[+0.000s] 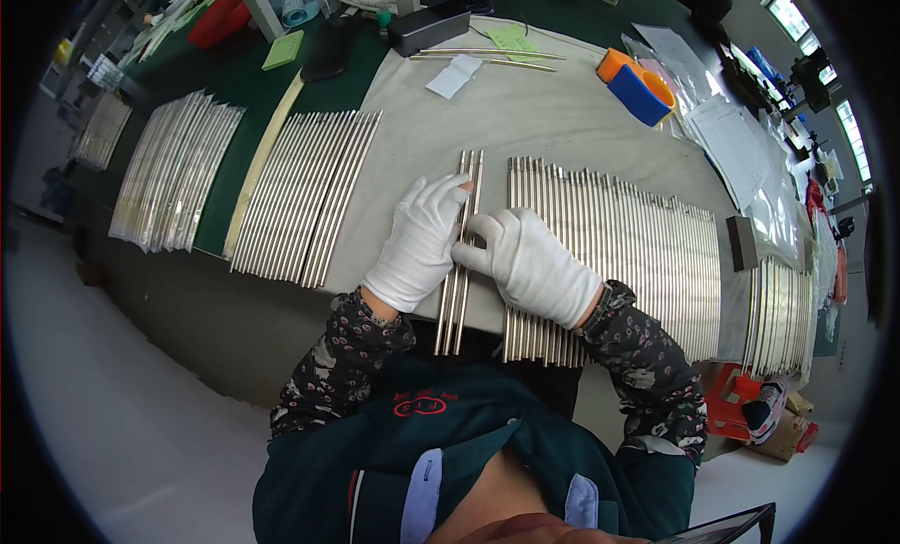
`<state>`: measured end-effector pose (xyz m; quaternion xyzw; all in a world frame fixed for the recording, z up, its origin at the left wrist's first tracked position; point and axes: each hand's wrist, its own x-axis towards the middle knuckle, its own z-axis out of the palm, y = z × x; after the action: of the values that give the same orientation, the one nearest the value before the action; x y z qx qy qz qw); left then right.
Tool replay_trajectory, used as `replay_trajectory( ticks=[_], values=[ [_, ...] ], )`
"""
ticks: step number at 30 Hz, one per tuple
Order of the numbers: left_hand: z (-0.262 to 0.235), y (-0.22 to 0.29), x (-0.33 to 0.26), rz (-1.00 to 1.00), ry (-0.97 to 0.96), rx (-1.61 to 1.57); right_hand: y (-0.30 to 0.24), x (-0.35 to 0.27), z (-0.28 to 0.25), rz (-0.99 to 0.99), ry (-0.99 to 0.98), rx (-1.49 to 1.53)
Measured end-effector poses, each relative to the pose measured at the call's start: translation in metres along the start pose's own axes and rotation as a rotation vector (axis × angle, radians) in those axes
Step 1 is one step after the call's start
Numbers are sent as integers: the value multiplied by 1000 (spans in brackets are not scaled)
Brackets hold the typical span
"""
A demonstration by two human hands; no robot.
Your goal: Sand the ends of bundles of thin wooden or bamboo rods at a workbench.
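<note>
Both hands (473, 244) apparently on rods (459, 263), lengthwise away from person.

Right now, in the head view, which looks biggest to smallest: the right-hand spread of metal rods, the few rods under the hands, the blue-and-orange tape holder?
1. Right-hand spread of metal rods
2. Few rods under the white-gloved hands
3. Blue-and-orange tape holder, though it sits farther away.

Bare grey cloth (525, 104) is lying open beyond the fingertips. A wide row of metal rods (647, 253) is crowding just right of the right hand (534, 263); another rod row (305, 197) is flanking left, leaving a bare strip between.
</note>
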<state>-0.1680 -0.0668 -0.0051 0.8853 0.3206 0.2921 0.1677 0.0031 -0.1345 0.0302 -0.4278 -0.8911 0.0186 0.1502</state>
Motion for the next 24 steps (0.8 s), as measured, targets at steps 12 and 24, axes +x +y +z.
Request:
replay_trajectory(
  ticks=[12, 24],
  values=[
    [-30, -26, 7, 167, -199, 463, 6, -38, 5, -28, 81, -63],
    [-68, -51, -9, 13, -330, 603, 102, -139, -80, 627, 259, -403]
  ],
)
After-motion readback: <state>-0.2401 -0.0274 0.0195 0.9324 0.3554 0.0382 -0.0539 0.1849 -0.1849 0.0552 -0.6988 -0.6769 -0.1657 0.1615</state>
